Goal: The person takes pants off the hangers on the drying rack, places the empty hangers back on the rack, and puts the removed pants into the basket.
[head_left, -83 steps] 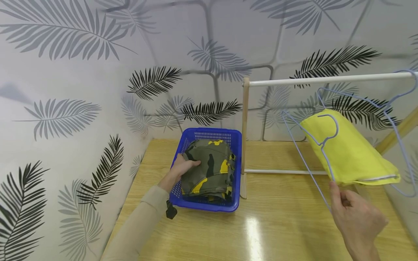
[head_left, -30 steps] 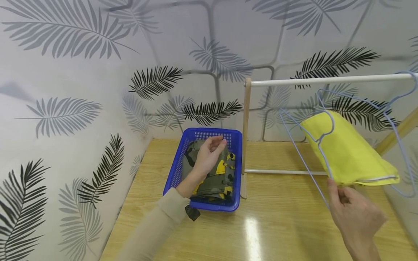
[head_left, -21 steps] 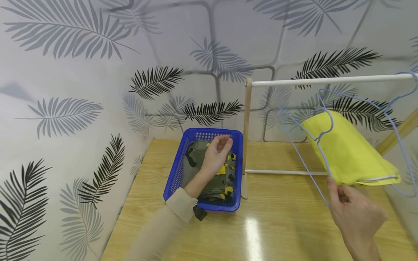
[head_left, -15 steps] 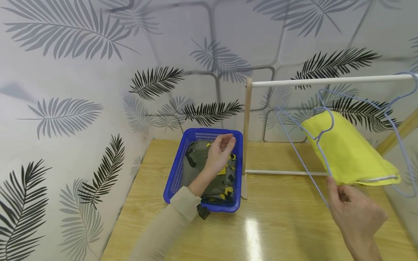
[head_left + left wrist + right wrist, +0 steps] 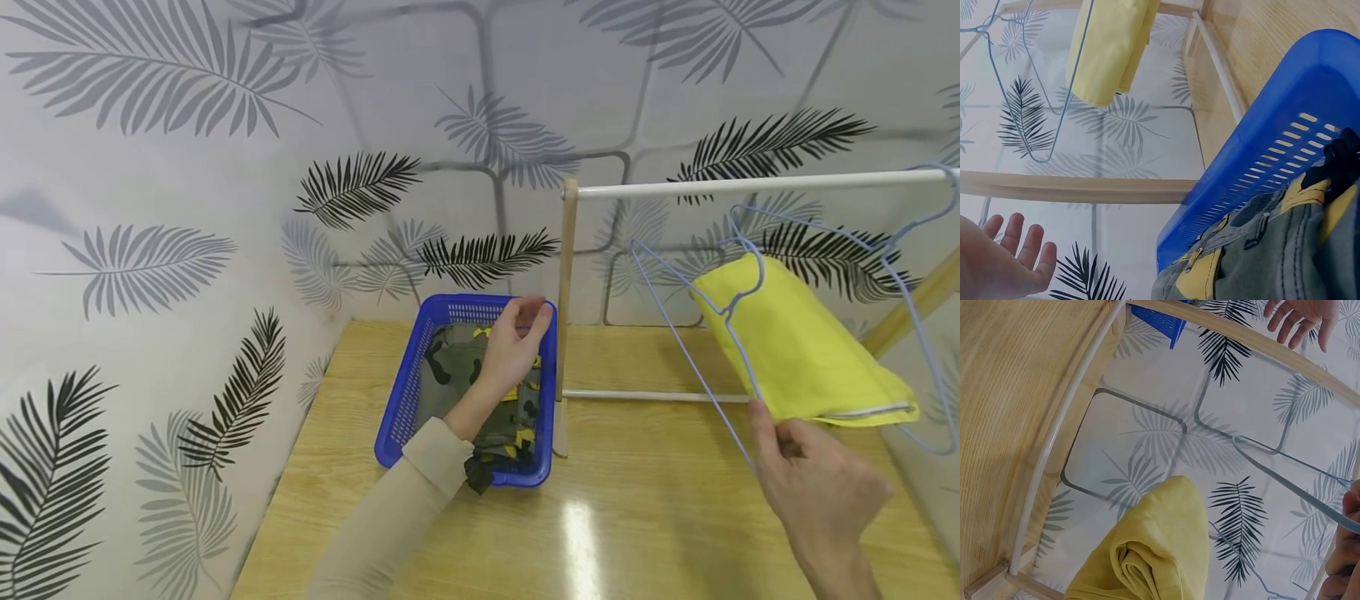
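My left hand hovers over the back right of a blue basket, fingers loosely bent and holding nothing. Inside the basket lies a folded camouflage garment in grey-green, black and yellow; the left wrist view shows its stitching and loops. With thumb and fingers, my right hand pinches a light blue wire hanger by one arm, and no cloth is on it. Behind that hanger, a folded yellow garment drapes over another blue hanger, which is hooked on the rack's rail.
The rack has a white top rail, a wooden upright close to the basket's right side, and a low white bar. Everything stands on a wooden table against a leaf-patterned wall.
My left hand has lifted off the camouflage garment and moved right and back, over the basket's far corner. My right hand keeps its pinch; the hanger has swung slightly left.
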Tool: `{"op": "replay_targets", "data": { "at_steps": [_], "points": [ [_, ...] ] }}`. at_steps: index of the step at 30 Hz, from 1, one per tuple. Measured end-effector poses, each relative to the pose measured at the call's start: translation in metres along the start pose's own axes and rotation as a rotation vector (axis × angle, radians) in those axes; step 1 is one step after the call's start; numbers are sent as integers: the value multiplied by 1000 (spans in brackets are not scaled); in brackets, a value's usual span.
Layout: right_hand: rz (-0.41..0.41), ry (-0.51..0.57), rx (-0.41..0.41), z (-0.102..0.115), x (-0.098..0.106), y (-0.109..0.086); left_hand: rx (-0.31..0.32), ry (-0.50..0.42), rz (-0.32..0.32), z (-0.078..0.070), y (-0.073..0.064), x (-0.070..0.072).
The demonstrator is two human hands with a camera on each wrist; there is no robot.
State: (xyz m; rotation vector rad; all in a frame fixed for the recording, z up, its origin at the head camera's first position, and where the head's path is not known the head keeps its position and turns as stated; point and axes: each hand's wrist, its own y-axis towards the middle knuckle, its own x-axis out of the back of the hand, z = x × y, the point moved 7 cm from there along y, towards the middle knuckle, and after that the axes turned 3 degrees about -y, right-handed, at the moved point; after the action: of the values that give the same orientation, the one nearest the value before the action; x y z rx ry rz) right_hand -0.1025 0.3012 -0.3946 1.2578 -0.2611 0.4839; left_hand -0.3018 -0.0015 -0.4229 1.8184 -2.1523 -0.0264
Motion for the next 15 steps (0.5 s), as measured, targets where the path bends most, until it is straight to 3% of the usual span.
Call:
{"op": "replay_targets", "data": {
  "at_steps": [8,15],
  "points": [
    [-5,-3,1,0,-1,1,-17,74,21,5,3,-1],
    [0,8,-3,-1,-2,2,47,246,68,35,7,7]
  ]
}}
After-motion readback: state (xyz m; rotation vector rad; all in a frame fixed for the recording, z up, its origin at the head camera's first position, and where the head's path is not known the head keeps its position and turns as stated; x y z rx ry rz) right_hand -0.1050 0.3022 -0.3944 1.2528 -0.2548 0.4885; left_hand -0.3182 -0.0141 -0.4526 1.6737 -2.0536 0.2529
